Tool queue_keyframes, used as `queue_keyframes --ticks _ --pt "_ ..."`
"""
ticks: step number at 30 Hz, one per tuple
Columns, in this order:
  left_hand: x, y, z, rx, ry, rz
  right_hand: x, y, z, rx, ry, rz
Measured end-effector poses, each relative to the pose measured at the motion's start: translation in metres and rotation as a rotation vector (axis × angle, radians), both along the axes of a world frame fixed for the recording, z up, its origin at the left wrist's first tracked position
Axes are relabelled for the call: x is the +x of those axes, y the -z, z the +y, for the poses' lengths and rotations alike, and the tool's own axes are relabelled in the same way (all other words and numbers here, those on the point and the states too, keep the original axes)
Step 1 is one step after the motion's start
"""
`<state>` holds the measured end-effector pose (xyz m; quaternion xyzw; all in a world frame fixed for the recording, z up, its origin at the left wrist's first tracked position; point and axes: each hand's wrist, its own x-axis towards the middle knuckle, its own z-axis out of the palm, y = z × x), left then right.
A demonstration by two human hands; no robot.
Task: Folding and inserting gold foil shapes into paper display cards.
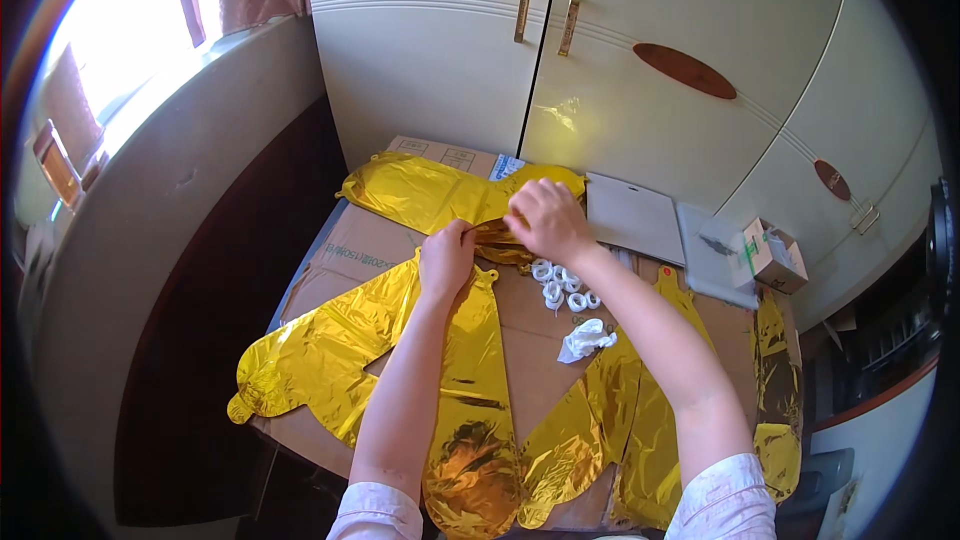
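Observation:
Flat gold foil balloons lie spread over the cardboard-covered table. My left hand [446,262] pinches the edge of a gold foil balloon [492,237] near the middle. My right hand [548,222], bent at the wrist, has its fingers closed on the same dark-creased foil; its fingertips are partly hidden. Behind both hands stretches another gold balloon [420,190]. Nearer me, below my left hand, are a branching gold balloon [320,340] and a long one [470,360] with a small tab. Several small white ribbon rolls [560,285] sit beneath my right forearm.
A crumpled white piece [586,340] lies by the rolls. More gold balloons [655,410] cover the right side. At the back right are a grey flat panel [633,215], a clear plastic sheet [718,260] and a small open box [773,255]. Cream cabinet doors [430,70] stand behind the table.

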<state>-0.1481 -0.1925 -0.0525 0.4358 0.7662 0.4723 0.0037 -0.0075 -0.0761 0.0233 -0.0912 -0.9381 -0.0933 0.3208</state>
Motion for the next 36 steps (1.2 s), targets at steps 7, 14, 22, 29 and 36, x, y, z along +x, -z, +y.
queue_keyframes --ticks 7,14,22,29,36 --pt "0.002 -0.001 0.002 0.011 -0.004 0.008 0.007 0.04 -0.011 0.168 0.055 -0.271" --pt "-0.002 0.011 0.005 0.057 -0.005 0.08 -0.002 0.034 -0.008 -0.142 0.123 -0.215" --pt "0.006 -0.002 -0.001 0.12 0.121 0.169 -0.007 0.032 -0.004 -0.405 0.206 -0.199" --pt "0.005 -0.002 -0.002 0.049 0.074 0.196 -0.014 0.024 -0.01 -0.593 0.269 -0.163" --pt "0.005 -0.001 -0.001 0.021 0.094 0.187 -0.017 0.036 -0.008 -0.352 0.24 -0.21"
